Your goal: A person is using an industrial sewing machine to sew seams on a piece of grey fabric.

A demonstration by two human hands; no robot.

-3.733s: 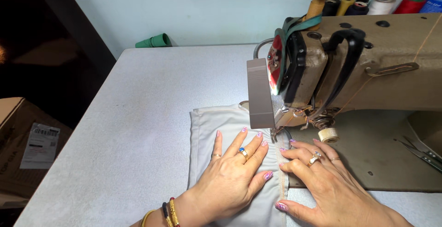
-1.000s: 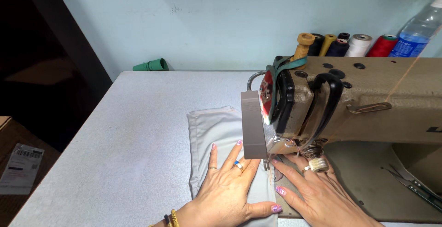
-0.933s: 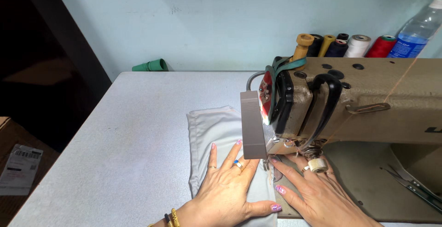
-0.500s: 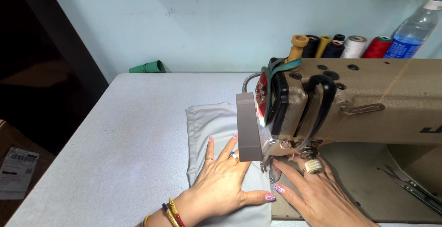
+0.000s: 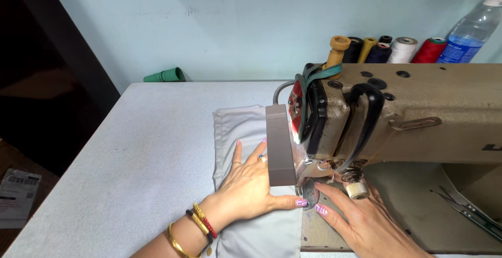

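Fabric (image 5: 246,132) part-fed past needle, more under my palms. My left hand (image 5: 251,184), right hand (image 5: 361,221) pressing flat, unclenched, grasping nothing.

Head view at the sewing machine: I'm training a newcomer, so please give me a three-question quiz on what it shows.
1. True or false: the left hand lies flat on the pale grey fabric.
2. Where does the right hand rest? A) on the thread spools B) on the machine bed by the needle C) on the plastic bottle
3. What lies on the table by the wall, far left?

Key: 1 true; 2 B; 3 a green cone lying on its side.
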